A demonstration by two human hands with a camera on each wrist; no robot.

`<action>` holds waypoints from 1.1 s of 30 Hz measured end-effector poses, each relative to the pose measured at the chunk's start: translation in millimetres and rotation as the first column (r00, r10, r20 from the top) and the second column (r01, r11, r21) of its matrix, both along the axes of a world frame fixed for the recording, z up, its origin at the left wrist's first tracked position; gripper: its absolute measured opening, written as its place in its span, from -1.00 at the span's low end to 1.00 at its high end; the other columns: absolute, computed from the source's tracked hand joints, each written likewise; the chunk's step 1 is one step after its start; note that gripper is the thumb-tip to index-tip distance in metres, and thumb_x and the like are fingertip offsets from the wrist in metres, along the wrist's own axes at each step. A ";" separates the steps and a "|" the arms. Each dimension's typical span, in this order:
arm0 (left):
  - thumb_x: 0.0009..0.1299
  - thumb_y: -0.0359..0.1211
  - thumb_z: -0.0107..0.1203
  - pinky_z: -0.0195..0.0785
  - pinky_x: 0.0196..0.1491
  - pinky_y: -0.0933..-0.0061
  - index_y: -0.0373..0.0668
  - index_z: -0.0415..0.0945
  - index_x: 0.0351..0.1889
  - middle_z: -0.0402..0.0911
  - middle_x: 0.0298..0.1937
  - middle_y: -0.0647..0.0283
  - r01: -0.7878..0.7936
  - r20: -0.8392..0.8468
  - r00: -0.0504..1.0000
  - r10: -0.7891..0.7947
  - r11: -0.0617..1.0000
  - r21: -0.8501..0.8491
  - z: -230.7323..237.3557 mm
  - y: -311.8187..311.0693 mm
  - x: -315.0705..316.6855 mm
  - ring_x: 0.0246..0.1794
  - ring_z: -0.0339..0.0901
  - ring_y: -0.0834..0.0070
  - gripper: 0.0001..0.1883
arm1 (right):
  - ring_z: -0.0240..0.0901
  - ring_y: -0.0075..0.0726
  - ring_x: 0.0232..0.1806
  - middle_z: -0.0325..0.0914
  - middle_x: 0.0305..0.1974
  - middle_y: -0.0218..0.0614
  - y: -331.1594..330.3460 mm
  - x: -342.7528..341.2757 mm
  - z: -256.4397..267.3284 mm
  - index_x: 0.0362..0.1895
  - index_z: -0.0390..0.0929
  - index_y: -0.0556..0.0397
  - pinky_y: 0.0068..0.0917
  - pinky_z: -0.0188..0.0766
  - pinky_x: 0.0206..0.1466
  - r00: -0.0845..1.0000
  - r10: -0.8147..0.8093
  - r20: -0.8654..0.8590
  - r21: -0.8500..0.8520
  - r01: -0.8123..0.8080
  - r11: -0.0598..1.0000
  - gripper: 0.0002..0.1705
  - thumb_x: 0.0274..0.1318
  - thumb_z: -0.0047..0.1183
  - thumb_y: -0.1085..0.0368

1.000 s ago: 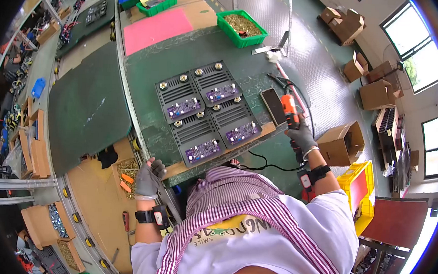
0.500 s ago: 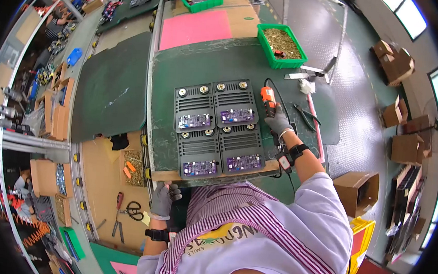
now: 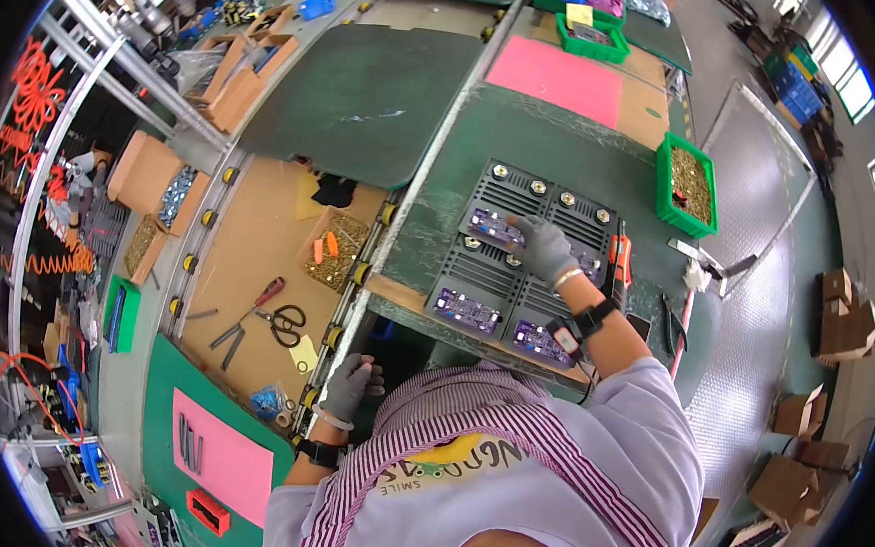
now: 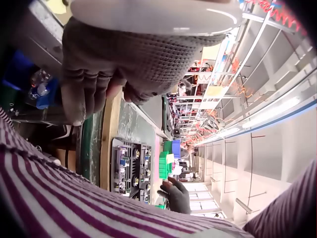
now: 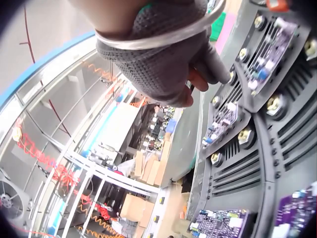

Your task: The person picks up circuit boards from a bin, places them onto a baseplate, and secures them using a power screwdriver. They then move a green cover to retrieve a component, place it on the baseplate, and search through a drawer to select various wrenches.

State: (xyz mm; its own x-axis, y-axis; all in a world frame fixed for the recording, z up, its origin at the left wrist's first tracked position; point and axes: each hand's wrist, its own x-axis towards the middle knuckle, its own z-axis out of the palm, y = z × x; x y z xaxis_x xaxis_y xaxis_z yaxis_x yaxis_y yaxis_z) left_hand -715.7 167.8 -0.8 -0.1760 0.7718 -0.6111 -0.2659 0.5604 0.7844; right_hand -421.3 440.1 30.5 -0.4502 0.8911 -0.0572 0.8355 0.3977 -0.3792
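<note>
Several black slotted panels (image 3: 490, 275) lie side by side on the green workbench, with brass nuts and purple circuit boards (image 3: 467, 310) on them. My gloved right hand (image 3: 544, 248) is over the far panels, fingers slightly bent near the far left circuit board (image 3: 495, 226). In the right wrist view that hand (image 5: 166, 64) holds nothing, its fingertips above the panels. An orange power screwdriver (image 3: 620, 257) rests on the bench right of the panels. My gloved left hand (image 3: 353, 384) hangs loosely curled by the bench's near left corner, holding nothing.
A green bin of brass parts (image 3: 691, 184) stands at the bench's far right. Pliers (image 3: 673, 328) lie near its right edge. Left of the bench, a lower board carries scissors (image 3: 286, 326), a screwdriver (image 3: 270, 290) and an open box of small parts (image 3: 333, 257).
My right hand has let go of the orange power screwdriver, which now lies on the bench, and has moved left over the panels. The head view has turned left. My left hand stays low.
</note>
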 end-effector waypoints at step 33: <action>0.23 -0.31 -0.04 0.38 -0.34 0.35 -0.22 0.41 -0.14 0.53 -0.44 0.13 0.426 -0.774 0.543 -0.327 0.901 -0.082 31.2 105.3 -191.8 -0.45 0.51 0.29 -0.72 | 0.42 -0.08 -0.09 0.45 -0.15 -0.28 40.4 -153.1 -50.0 -0.20 0.50 -0.07 -0.20 0.41 -0.12 0.522 0.753 0.401 -0.495 -0.568 0.657 -0.72 0.00 -0.10 0.17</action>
